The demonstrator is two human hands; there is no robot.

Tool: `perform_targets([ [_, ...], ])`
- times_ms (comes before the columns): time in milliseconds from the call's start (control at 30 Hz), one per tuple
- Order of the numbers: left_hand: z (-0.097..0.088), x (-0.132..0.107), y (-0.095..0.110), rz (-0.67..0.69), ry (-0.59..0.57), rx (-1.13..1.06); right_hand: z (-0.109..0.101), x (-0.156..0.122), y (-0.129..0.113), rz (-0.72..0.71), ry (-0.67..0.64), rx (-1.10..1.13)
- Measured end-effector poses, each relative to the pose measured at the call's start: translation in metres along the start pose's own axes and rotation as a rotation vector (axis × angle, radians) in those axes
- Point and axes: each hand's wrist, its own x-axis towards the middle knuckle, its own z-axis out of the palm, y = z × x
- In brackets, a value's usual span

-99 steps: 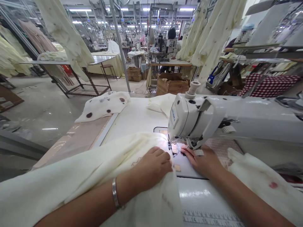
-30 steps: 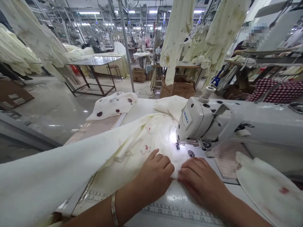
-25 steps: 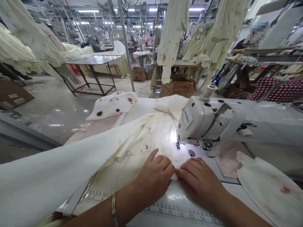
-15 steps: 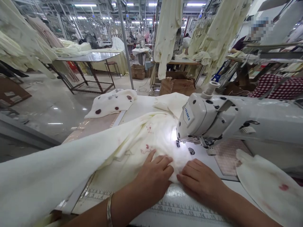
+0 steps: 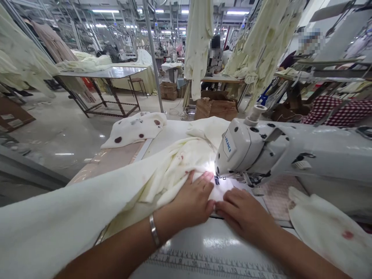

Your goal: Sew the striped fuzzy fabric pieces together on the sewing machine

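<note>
Cream fleece fabric (image 5: 171, 176) with small pink prints is bunched on the sewing machine bed, one long part trailing to the left. My left hand (image 5: 194, 199) lies palm down on it, fingers curled over the fabric close to the presser foot (image 5: 216, 180), with the thumb at its near edge. Fingers closed, my right hand (image 5: 244, 211) grips the same edge just right of it; the fingertips hide that part. Above stands the white sewing machine head (image 5: 240, 149), its lamp lighting the cloth by the needle.
A ruler strip (image 5: 203, 265) runs along the table's front edge. A spotted cream piece (image 5: 130, 130) lies at the back left, another cream piece (image 5: 328, 228) at the right. Beyond are a metal table (image 5: 101, 73), a cardboard box (image 5: 215, 109), hanging garments (image 5: 199, 50) and people at work.
Both hands have moved slightly away from me along with the fabric, the left hand coming closer to the presser foot. The fabric is more bunched, and more of the table in front shows.
</note>
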Motion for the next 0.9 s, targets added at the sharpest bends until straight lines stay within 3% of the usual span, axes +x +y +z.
perform_targets([
  [133, -0.004, 0.019, -0.014, -0.008, 0.006, -0.046, 0.005, 0.007, 0.016, 0.053, -0.006, -0.009],
  [333, 0.002, 0.01, -0.007, 0.001, 0.027, -0.088, 0.002, -0.001, 0.008, 0.093, -0.059, 0.072],
  [567, -0.002, 0.008, -0.005, 0.017, 0.035, -0.026, 0.004, -0.002, 0.003, 0.122, 0.02, 0.118],
  [733, 0.003, 0.009, -0.008, 0.197, 0.143, 0.104, 0.004, -0.005, 0.002, 0.141, 0.022, 0.167],
  [800, 0.007, 0.011, -0.011, 0.283, 0.135, 0.119, 0.006, -0.005, 0.007, 0.239, 0.039, 0.291],
  [900, 0.012, 0.014, -0.015, 0.302, 0.122, 0.124, 0.011, -0.004, 0.021, 0.487, 0.176, 0.446],
])
